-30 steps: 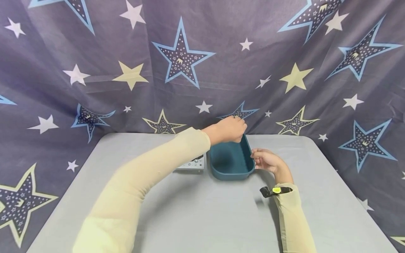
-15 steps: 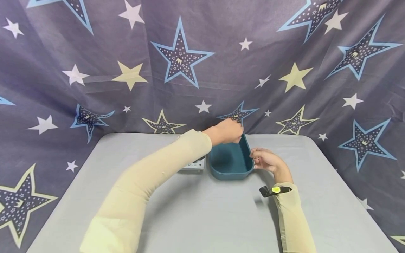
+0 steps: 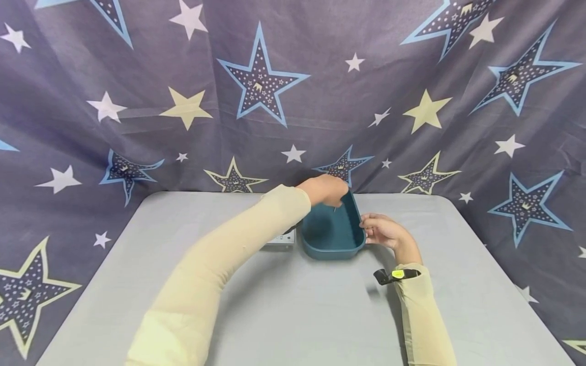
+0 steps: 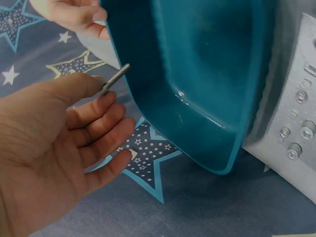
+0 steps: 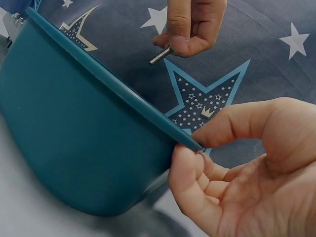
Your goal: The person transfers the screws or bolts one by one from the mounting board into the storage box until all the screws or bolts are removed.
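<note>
Left wrist view: the left hand (image 4: 54, 148) pinches a screw (image 4: 116, 79) between thumb and fingertip, its long axis slanting toward the bin (image 4: 207, 54) just beyond; the right hand (image 3: 386, 232) pinches the bin's rim.

The bin (image 4: 212, 79) looks smooth, glossy plastic, the screw (image 4: 117, 77) ridged metal, the backdrop (image 3: 389, 30) matt cloth.

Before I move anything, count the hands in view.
2: the left hand pinches a small metal screw by the far end of the teal bin; the right hand grips its right side.
</note>
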### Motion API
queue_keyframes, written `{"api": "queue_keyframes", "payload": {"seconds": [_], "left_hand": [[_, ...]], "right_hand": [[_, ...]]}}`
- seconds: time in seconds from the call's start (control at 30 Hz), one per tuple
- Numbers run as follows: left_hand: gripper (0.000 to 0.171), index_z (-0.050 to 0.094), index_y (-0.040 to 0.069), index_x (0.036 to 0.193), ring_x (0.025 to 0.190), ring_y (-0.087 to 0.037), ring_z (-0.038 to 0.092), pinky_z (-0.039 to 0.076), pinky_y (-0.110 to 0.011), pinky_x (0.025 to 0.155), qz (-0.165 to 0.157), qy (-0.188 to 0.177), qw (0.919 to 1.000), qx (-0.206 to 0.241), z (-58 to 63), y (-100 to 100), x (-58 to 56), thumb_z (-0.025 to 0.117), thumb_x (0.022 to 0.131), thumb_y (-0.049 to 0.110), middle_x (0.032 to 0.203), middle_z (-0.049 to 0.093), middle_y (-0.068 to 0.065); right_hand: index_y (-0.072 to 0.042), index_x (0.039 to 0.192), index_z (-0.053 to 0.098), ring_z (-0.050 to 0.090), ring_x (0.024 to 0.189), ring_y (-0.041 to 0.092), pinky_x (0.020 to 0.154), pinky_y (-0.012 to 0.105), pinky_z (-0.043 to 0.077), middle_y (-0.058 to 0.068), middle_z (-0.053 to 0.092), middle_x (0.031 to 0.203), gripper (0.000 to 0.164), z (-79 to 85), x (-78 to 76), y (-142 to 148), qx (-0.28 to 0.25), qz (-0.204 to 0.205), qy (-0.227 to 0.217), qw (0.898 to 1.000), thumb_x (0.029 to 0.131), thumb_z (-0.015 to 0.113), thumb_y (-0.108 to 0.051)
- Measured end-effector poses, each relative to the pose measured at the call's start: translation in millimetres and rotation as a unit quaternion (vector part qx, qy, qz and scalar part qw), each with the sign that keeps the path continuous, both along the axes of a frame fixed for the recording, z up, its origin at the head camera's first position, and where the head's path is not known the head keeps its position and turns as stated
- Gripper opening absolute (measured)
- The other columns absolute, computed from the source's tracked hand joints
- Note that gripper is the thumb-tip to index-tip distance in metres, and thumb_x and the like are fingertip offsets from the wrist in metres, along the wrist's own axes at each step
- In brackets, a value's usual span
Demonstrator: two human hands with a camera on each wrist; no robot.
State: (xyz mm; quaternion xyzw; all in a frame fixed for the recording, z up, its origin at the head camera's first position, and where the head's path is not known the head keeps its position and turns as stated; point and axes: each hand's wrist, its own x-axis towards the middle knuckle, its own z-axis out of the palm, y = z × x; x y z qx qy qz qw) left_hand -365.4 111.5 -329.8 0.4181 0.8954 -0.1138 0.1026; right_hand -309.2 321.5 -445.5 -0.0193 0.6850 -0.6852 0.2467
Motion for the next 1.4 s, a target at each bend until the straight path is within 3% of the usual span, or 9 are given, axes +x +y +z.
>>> {"api": "queue_keyframes", "payload": {"seconds": [0.13,0.27,0.5,0.67,0.87,0.93,1.17,1.3,1.4], "left_hand": [[0.026,0.066,0.009,0.124,0.095,-0.016,0.058,0.052,-0.032,0.087,0.025,-0.037,0.9990,0.002,4.3,1.2,-0.4,0.058,0.102,0.022,0.116,0.067,-0.003],[0.026,0.063,0.008,0.125,0.078,-0.013,0.057,0.048,-0.026,0.070,0.053,-0.082,0.9952,-0.004,10.2,4.7,-2.2,0.058,0.101,0.017,0.101,0.066,-0.003],[0.053,0.043,0.008,0.150,0.059,-0.009,0.053,0.042,-0.023,0.055,0.097,-0.137,0.9859,-0.006,13.9,13.4,-9.6,0.057,0.098,0.011,0.091,0.068,-0.004],[0.044,0.051,0.006,0.140,0.068,-0.012,0.062,0.045,-0.023,0.057,0.099,-0.151,0.9836,-0.004,10.8,15.8,-13.8,0.059,0.097,0.011,0.096,0.072,-0.006],[0.008,0.065,0.008,0.100,0.072,-0.016,0.065,0.047,-0.022,0.059,0.084,-0.149,0.9848,0.029,2.4,15.6,-15.9,0.062,0.096,0.014,0.086,0.071,-0.006],[0.009,0.063,0.010,0.089,0.068,-0.014,0.063,0.047,-0.022,0.061,0.076,-0.144,0.9858,0.042,0.2,15.2,-15.6,0.063,0.096,0.016,0.088,0.072,-0.008],[0.014,0.060,0.011,0.086,0.076,-0.018,0.070,0.055,-0.025,0.075,0.080,-0.150,0.9820,0.081,-16.1,14.3,-24.5,0.064,0.097,0.019,0.093,0.075,-0.010],[0.018,0.063,0.010,0.079,0.085,-0.023,0.075,0.055,-0.023,0.073,0.099,-0.167,0.9758,0.100,-24.3,11.6,-31.3,0.063,0.096,0.017,0.085,0.075,-0.007],[0.012,0.063,0.009,0.085,0.076,-0.020,0.072,0.053,-0.022,0.068,0.123,-0.180,0.9699,0.109,-26.3,8.9,-34.1,0.063,0.095,0.016,0.078,0.071,-0.003]], "right_hand": [[-0.006,0.105,0.044,0.044,0.063,0.003,0.064,0.022,0.052,-0.008,0.044,0.070,0.012,-2.9,-2.0,0.1,0.003,-0.004,0.003,1.000,0.097,0.039,0.002],[-0.006,0.104,0.044,0.045,0.062,0.003,0.063,0.022,0.052,-0.008,0.044,0.069,0.012,-4.2,-2.9,-0.5,-0.001,-0.005,-0.002,1.000,0.097,0.040,0.003],[-0.006,0.106,0.043,0.047,0.060,0.003,0.061,0.022,0.052,-0.008,0.046,0.067,0.014,-3.5,-1.9,-1.7,-0.018,-0.004,-0.008,1.000,0.096,0.040,0.002],[-0.005,0.108,0.043,0.047,0.060,0.003,0.061,0.022,0.052,-0.007,0.045,0.068,0.014,-4.4,-3.0,-1.3,-0.013,-0.007,-0.008,1.000,0.096,0.040,0.002],[-0.005,0.106,0.044,0.044,0.060,0.003,0.061,0.022,0.052,-0.007,0.043,0.068,0.013,-5.3,-3.9,-0.4,-0.005,-0.008,-0.003,1.000,0.097,0.041,0.002],[-0.005,0.108,0.043,0.044,0.060,0.003,0.061,0.022,0.052,-0.008,0.043,0.068,0.013,-5.0,-4.1,-0.3,-0.001,-0.009,-0.003,1.000,0.097,0.041,0.002],[-0.004,0.108,0.042,0.043,0.060,0.003,0.062,0.022,0.051,-0.007,0.041,0.068,0.013,-4.5,-4.7,-0.3,0.002,-0.012,-0.004,1.000,0.096,0.041,0.002],[-0.005,0.107,0.043,0.042,0.060,0.003,0.061,0.022,0.051,-0.007,0.040,0.067,0.013,-4.7,-4.4,-0.5,0.000,-0.015,-0.005,1.000,0.096,0.040,0.003],[-0.005,0.105,0.043,0.042,0.059,0.003,0.060,0.022,0.051,-0.007,0.040,0.067,0.013,-5.3,-4.4,-0.8,-0.005,-0.016,-0.007,1.000,0.096,0.041,0.003]]}}
